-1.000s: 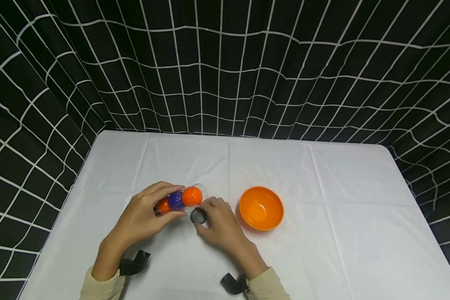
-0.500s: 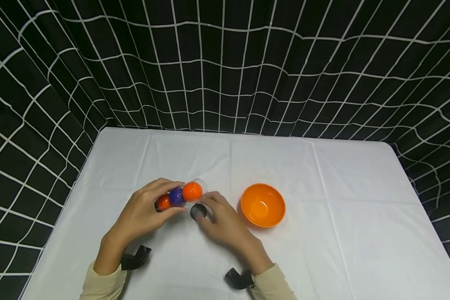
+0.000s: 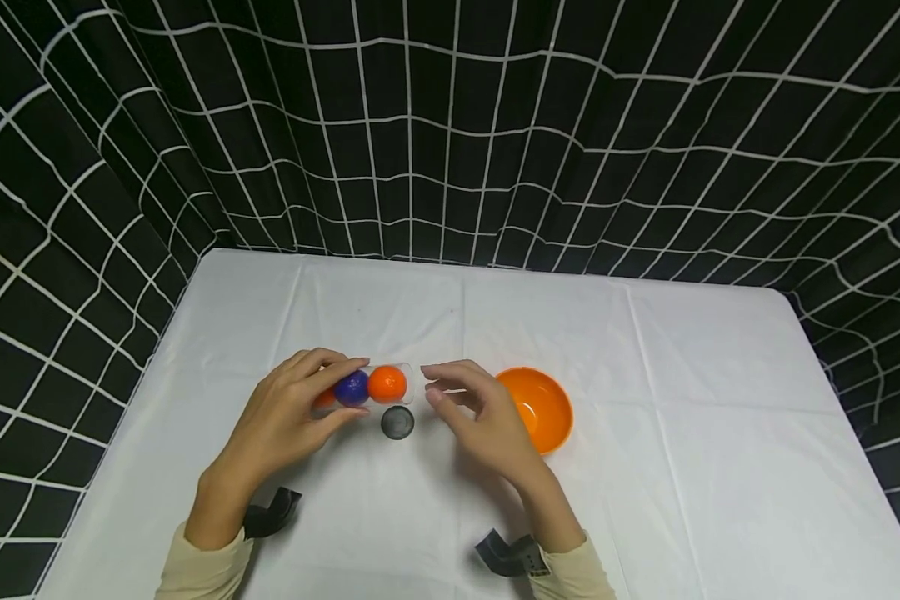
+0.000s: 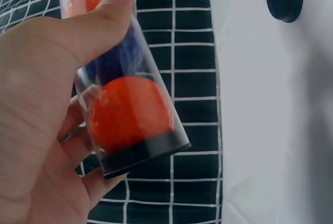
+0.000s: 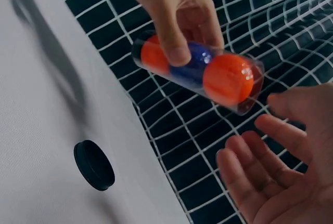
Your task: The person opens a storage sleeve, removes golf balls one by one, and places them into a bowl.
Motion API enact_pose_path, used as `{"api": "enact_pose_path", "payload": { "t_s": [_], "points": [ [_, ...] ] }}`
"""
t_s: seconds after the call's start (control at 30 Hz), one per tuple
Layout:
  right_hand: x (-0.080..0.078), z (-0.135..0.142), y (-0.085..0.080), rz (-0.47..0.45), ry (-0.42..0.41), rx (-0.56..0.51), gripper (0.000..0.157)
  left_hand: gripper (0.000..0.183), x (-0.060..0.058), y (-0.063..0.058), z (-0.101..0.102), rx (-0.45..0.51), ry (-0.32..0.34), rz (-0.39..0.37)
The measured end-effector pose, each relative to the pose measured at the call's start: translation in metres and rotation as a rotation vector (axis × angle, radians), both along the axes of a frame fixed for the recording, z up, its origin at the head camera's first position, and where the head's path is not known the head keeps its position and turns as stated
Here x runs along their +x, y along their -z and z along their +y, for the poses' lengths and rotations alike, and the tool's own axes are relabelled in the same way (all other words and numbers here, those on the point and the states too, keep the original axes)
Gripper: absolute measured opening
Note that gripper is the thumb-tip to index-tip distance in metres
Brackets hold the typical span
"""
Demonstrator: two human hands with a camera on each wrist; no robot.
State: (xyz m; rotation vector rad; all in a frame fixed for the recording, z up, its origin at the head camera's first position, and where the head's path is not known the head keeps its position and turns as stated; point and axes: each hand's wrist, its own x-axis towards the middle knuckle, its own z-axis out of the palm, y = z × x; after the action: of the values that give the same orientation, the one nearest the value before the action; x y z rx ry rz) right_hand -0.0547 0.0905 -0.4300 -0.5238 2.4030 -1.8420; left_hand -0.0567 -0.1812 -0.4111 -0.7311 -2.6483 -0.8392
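Note:
My left hand [image 3: 285, 408] grips a clear plastic tube [image 4: 161, 99] with thumb and fingers around its middle. Inside sit an orange ball [image 3: 387, 384], a dark blue ball [image 3: 352, 387] and a second orange ball [image 4: 130, 112] by the tube's black end cap [image 4: 148, 154]. The tube's other end is uncapped and points right. A loose black cap [image 3: 397, 422] lies on the white cloth just below that end. My right hand [image 3: 491, 421] is just right of the uncapped end, fingers loosely bent, holding nothing and apart from the tube.
An orange bowl [image 3: 551, 408] stands on the white-covered table [image 3: 720, 433] behind my right hand, partly hidden by it. A black curtain with a white grid [image 3: 495, 125] rises along the table's far edge. Black straps [image 3: 270, 512] hang at both wrists.
My right hand has left the loose cap and the tube's end, moving right until it overlaps the bowl in the head view. The left hand keeps its grip, and the tube now lies more level.

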Motion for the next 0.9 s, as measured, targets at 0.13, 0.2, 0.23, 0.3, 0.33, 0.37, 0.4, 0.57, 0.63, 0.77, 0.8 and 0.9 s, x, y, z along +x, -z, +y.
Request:
{"api": "enact_pose_path", "payload": {
  "t_s": [0.13, 0.2, 0.23, 0.3, 0.33, 0.37, 0.4, 0.57, 0.63, 0.77, 0.8, 0.9],
  "points": [
    [0.002, 0.0, -0.003, -0.012, -0.005, -0.055, 0.033, 0.052, 0.0, -0.001, 0.003, -0.032, -0.006, 0.032],
    [0.004, -0.001, -0.001, -0.021, -0.017, -0.078, 0.035, 0.052, 0.002, -0.001, 0.002, -0.062, -0.017, 0.048],
    [0.005, -0.002, 0.0, -0.024, -0.023, -0.089, 0.037, 0.052, 0.004, -0.001, 0.001, -0.077, -0.023, 0.056],
    [0.008, -0.004, 0.002, -0.029, -0.047, -0.112, 0.038, 0.052, 0.007, -0.001, 0.0, -0.098, -0.033, 0.066],
    [0.008, -0.006, 0.003, -0.027, -0.055, -0.119, 0.038, 0.051, 0.008, 0.0, -0.001, -0.107, -0.036, 0.074],
    [0.009, -0.007, 0.004, -0.028, -0.062, -0.127, 0.039, 0.051, 0.009, 0.0, -0.002, -0.111, -0.038, 0.082],
    [0.009, -0.008, 0.005, -0.021, -0.068, -0.13, 0.039, 0.051, 0.009, 0.0, -0.002, -0.11, -0.035, 0.089],
    [0.007, -0.012, 0.005, -0.01, -0.073, -0.132, 0.04, 0.049, 0.006, -0.002, 0.0, -0.092, -0.006, 0.14],
    [0.007, -0.013, 0.005, -0.01, -0.071, -0.138, 0.042, 0.049, 0.005, -0.003, 0.001, -0.092, 0.0, 0.161],
    [0.006, -0.014, 0.005, -0.008, -0.066, -0.156, 0.044, 0.048, 0.003, -0.006, 0.003, -0.109, -0.005, 0.193],
    [0.006, -0.014, 0.005, -0.005, -0.065, -0.159, 0.044, 0.048, 0.003, -0.007, 0.004, -0.11, -0.006, 0.202],
    [0.006, -0.014, 0.004, -0.012, -0.062, -0.16, 0.044, 0.047, 0.002, -0.009, 0.005, -0.122, -0.004, 0.231]
  ]
}}
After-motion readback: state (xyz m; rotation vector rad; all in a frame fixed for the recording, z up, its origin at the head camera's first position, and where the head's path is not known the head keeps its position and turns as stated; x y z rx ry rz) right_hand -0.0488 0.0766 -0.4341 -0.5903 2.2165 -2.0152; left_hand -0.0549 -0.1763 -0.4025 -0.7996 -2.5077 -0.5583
